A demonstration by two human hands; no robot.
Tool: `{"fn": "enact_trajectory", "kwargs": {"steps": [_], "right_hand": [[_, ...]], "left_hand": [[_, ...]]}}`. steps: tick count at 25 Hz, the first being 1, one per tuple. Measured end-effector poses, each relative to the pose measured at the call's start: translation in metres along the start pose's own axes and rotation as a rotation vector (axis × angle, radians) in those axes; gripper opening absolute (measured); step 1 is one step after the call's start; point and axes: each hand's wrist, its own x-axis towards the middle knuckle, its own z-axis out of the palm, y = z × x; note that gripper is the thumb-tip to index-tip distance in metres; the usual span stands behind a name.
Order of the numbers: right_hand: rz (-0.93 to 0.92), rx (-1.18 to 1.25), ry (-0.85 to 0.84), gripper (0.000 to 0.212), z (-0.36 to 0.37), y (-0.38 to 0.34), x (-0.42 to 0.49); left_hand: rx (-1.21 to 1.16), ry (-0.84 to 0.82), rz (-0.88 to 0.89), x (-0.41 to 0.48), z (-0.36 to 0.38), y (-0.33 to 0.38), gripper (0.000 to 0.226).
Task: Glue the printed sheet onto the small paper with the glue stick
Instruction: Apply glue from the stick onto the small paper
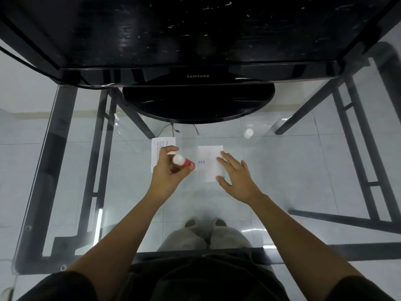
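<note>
Here, from the head camera, I look down through a glass tabletop (282, 170) at both of my bare hands. My left hand (167, 170) has its fingers (168, 152) clenched around the glue stick (184, 162), a red tube with its white end tilted up toward the camera; the stick sits in the grip just above the glass, between the two papers. Under and behind that hand lies the printed sheet (161, 144), flat on the tabletop, with lines of dark text showing at its far end; the hand covers much of its near part.

My right hand (236, 177) is spread flat, its fingers released and extended, gripping nothing. The fingertips press on the right edge of the small paper (209, 161), which lies flat just to the right of the glue stick. That paper shows three small blue marks near its left edge and faint print below them.

A white cap (248, 133) stands alone on the glass, well apart from the papers, toward the far right. Beyond everything a black Samsung monitor (195, 40) rises on its round base (197, 103). Through the glass I can see my knees and feet on the tiled floor.
</note>
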Motion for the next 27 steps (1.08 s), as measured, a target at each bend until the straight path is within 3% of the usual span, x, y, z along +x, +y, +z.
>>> {"fn": "enact_trajectory", "kwargs": {"steps": [4, 12, 16, 21, 25, 27], "right_hand": [[0.018, 0.038, 0.019, 0.056, 0.002, 0.003, 0.000], [0.028, 0.062, 0.015, 0.062, 0.002, 0.004, 0.005], [0.019, 0.067, 0.013, 0.061, 0.002, 0.005, 0.005], [0.020, 0.057, 0.017, 0.062, 0.002, 0.004, 0.005], [0.024, 0.061, 0.008, 0.062, 0.002, 0.005, 0.004], [0.019, 0.061, 0.007, 0.062, 0.001, 0.005, 0.005]], "left_hand": [[0.305, -0.094, 0.121, -0.002, 0.012, 0.004, 0.032], [0.604, -0.273, 0.307, 0.001, 0.013, -0.001, 0.033], [0.541, -0.136, 0.356, 0.009, 0.008, 0.002, 0.028], [0.619, -0.286, 0.362, 0.009, 0.014, 0.000, 0.033], [0.566, -0.155, 0.340, 0.025, 0.006, 0.009, 0.030], [0.550, -0.184, 0.337, 0.025, 0.007, 0.010, 0.031]]}}
